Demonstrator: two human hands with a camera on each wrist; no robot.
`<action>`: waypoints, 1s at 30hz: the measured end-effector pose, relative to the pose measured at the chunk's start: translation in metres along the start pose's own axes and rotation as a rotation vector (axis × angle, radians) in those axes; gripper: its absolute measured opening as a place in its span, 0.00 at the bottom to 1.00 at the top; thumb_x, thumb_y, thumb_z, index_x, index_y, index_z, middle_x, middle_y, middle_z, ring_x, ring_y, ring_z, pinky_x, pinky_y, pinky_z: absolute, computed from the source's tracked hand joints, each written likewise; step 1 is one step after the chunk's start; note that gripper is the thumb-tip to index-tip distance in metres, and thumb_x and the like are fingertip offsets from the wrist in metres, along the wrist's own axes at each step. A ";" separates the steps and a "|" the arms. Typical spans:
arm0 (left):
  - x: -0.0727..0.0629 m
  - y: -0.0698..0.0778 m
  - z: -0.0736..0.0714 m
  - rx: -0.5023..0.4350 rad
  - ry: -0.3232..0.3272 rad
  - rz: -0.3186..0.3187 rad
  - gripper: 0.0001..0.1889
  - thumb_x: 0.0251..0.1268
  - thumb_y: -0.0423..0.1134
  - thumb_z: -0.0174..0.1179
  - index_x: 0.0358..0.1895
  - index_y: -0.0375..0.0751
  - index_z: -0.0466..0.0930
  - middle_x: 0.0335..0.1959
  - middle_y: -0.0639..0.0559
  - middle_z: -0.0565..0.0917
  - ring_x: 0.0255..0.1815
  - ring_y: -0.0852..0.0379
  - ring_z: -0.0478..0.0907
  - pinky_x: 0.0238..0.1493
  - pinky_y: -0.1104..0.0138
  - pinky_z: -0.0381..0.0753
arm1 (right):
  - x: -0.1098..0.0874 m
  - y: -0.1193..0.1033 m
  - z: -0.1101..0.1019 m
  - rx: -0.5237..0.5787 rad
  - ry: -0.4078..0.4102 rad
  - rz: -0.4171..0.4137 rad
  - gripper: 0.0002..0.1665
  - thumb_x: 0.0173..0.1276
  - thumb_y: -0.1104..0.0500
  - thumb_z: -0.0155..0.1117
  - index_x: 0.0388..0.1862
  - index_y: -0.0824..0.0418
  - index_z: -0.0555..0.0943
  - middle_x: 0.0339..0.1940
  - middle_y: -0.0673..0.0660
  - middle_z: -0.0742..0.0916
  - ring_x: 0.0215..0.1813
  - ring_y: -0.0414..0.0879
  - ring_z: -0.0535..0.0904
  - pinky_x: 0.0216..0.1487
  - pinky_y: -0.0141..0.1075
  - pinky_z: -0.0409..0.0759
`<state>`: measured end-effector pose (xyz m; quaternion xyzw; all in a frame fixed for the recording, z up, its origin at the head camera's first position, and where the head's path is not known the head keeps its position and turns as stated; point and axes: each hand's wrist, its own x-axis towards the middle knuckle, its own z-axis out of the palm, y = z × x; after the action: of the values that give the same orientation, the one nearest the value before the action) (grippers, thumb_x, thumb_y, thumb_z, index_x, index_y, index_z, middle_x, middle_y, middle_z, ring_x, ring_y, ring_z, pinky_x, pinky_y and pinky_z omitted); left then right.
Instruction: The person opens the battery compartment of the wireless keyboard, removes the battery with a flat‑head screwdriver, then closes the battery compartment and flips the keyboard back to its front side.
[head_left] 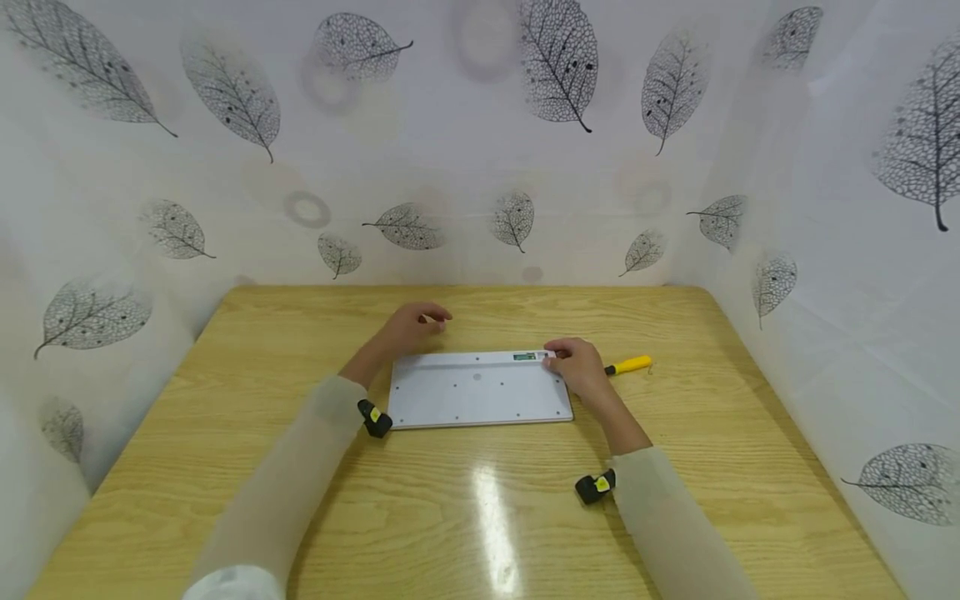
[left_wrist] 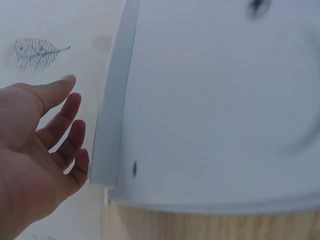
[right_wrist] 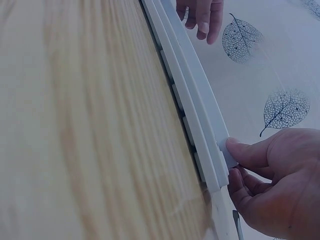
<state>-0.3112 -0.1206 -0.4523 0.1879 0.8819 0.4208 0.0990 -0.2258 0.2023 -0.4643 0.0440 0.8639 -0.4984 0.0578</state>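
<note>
A white keyboard (head_left: 480,396) lies face down on the table, its flat back dotted with small screws; its keys show beneath its edge in the right wrist view. Along the far edge runs a raised ridge (left_wrist: 111,115), with a green patch (head_left: 524,357) in it near the right end. My right hand (head_left: 581,368) pinches the far right corner, thumb (right_wrist: 247,152) on the ridge end and fingers curled below. Beyond the far left edge hovers my left hand (head_left: 412,327), fingers loosely bent, holding nothing.
Just right of my right hand lies a screwdriver with a yellow handle (head_left: 633,363), its shaft partly hidden behind that hand. A leaf-patterned white curtain (head_left: 465,167) surrounds the wooden table (head_left: 420,508) at the back and sides.
</note>
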 end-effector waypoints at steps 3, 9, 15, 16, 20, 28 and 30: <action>-0.002 0.006 0.007 0.007 -0.017 0.012 0.15 0.75 0.37 0.58 0.59 0.39 0.82 0.57 0.43 0.83 0.57 0.47 0.76 0.61 0.53 0.75 | -0.001 0.000 0.000 -0.004 -0.001 -0.005 0.18 0.74 0.63 0.62 0.61 0.62 0.81 0.53 0.61 0.81 0.51 0.52 0.72 0.52 0.41 0.73; -0.007 0.018 0.020 0.011 -0.034 0.025 0.15 0.74 0.39 0.59 0.59 0.41 0.82 0.56 0.44 0.83 0.54 0.48 0.76 0.57 0.55 0.76 | 0.000 -0.002 -0.001 -0.008 -0.001 -0.010 0.18 0.74 0.63 0.62 0.61 0.63 0.81 0.52 0.61 0.81 0.51 0.52 0.72 0.51 0.41 0.73; -0.009 0.026 0.034 -0.012 -0.038 0.038 0.14 0.72 0.39 0.61 0.57 0.44 0.84 0.54 0.47 0.85 0.50 0.51 0.77 0.53 0.59 0.77 | -0.001 -0.002 0.000 -0.010 -0.001 -0.012 0.18 0.74 0.63 0.62 0.61 0.63 0.81 0.52 0.61 0.81 0.50 0.52 0.72 0.50 0.40 0.73; -0.009 0.028 0.036 -0.019 -0.041 0.040 0.14 0.72 0.39 0.61 0.57 0.44 0.84 0.54 0.47 0.85 0.49 0.51 0.77 0.52 0.59 0.77 | -0.001 -0.002 0.000 -0.014 -0.002 -0.017 0.18 0.74 0.63 0.61 0.61 0.63 0.81 0.52 0.62 0.81 0.50 0.52 0.72 0.50 0.40 0.73; -0.007 0.032 0.046 -0.035 -0.045 0.041 0.14 0.71 0.38 0.62 0.57 0.42 0.84 0.53 0.47 0.85 0.47 0.52 0.77 0.49 0.61 0.76 | -0.001 -0.002 0.000 -0.026 -0.002 -0.020 0.18 0.74 0.63 0.61 0.61 0.63 0.81 0.52 0.61 0.81 0.50 0.52 0.72 0.50 0.41 0.74; -0.004 0.044 0.062 -0.044 -0.079 0.028 0.16 0.71 0.40 0.63 0.58 0.42 0.84 0.52 0.47 0.85 0.43 0.53 0.76 0.45 0.63 0.75 | -0.002 -0.001 0.001 -0.027 -0.001 -0.023 0.18 0.74 0.63 0.61 0.61 0.63 0.81 0.51 0.61 0.81 0.50 0.52 0.72 0.50 0.40 0.73; -0.003 0.048 0.065 -0.036 -0.090 0.022 0.16 0.71 0.41 0.63 0.59 0.43 0.83 0.52 0.48 0.85 0.44 0.53 0.76 0.45 0.63 0.76 | -0.002 -0.001 0.001 -0.026 0.001 -0.023 0.18 0.74 0.63 0.62 0.61 0.63 0.81 0.51 0.61 0.81 0.50 0.53 0.72 0.50 0.41 0.73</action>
<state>-0.2750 -0.0478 -0.4553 0.2145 0.8667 0.4288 0.1374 -0.2237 0.2012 -0.4639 0.0336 0.8708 -0.4877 0.0524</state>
